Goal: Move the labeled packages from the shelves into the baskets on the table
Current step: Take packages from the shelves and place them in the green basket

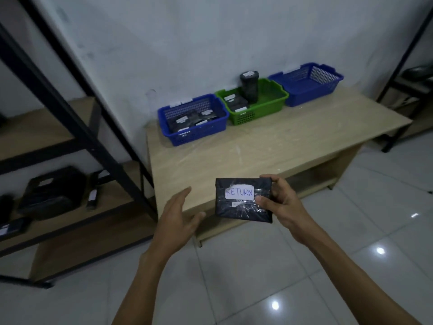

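My right hand (284,202) grips a flat black package (236,207) by its right edge, above the table's front edge; its white label reads "RETURN". My left hand (178,216) hovers just left of the package, fingers straight, touching nothing. Three baskets stand at the back of the wooden table (269,146): a blue basket (175,137) on the left with several black packages, a green basket (276,104) in the middle with packages and a tall black cylinder (249,86), and a blue basket (328,86) on the right with nothing visible inside.
A black-framed shelf unit (77,127) stands at the left; its lower wooden shelf carries a large black package (52,193) and smaller labeled ones. Another shelf unit (407,73) stands at the far right. White glossy floor tiles (281,277) lie below.
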{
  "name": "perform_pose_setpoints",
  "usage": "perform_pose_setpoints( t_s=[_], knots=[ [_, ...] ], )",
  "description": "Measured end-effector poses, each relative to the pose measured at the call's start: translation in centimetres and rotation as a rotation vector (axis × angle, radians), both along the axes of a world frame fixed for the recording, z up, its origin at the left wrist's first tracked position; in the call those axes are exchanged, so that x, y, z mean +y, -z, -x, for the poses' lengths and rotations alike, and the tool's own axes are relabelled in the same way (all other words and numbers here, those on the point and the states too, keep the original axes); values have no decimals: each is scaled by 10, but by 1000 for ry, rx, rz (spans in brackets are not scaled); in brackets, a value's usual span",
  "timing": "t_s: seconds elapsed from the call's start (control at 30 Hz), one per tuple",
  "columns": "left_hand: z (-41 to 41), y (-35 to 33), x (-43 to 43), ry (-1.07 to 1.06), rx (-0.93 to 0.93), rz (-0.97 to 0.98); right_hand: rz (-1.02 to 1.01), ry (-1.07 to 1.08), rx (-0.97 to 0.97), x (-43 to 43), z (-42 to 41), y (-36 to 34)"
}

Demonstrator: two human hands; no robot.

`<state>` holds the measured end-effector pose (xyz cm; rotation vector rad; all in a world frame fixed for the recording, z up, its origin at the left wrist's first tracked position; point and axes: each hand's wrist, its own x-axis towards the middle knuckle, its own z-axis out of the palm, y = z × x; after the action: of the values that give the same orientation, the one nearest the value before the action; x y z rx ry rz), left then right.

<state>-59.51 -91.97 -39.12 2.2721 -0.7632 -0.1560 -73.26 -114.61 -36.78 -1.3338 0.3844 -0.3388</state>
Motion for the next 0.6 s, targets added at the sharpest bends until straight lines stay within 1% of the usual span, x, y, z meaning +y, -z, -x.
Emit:
perform_pose_setpoints(
  t_s=[0.17,0.4,0.6],
  knots=[
    [-20,4,-91,46,-13,-54,7,55,15,-79,-10,7],
    [-81,24,-215,105,-6,-74,-19,77,68,-195,-64,31],
    [-135,22,-306,91,79,-35,23,97,162,-286,-122,27]
  ],
)
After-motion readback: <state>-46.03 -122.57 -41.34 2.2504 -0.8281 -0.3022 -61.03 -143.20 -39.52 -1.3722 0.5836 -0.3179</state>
